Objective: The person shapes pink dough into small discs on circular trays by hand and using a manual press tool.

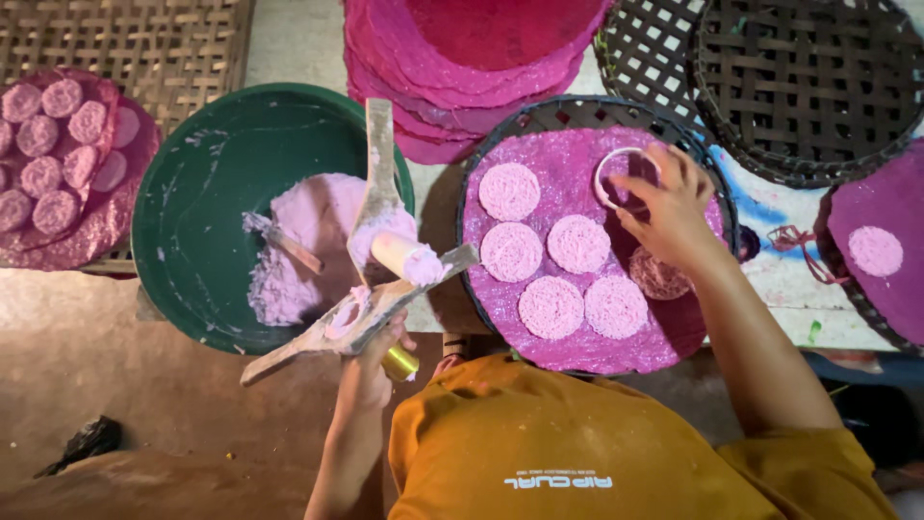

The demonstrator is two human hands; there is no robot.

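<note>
Just under the right hand (669, 207), which pinches a thin white ring mould (624, 177), sits the pink-lined woven tray (577, 347) of round pink cakes (551, 306); the left hand (371, 361) is clenched around a wooden press (371, 289).

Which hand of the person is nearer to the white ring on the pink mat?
Right. The right hand touches the white ring on the pink mat; the left hand holds a wooden press by the green basin.

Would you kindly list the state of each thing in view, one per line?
Green basin: partly filled with pink dough.
Wooden press: held in left hand, dough-smeared.
White ring: held by right hand on the magenta sheet.
Round tray: carries magenta sheet with pink discs.
Dark woven trays: stacked.
</note>
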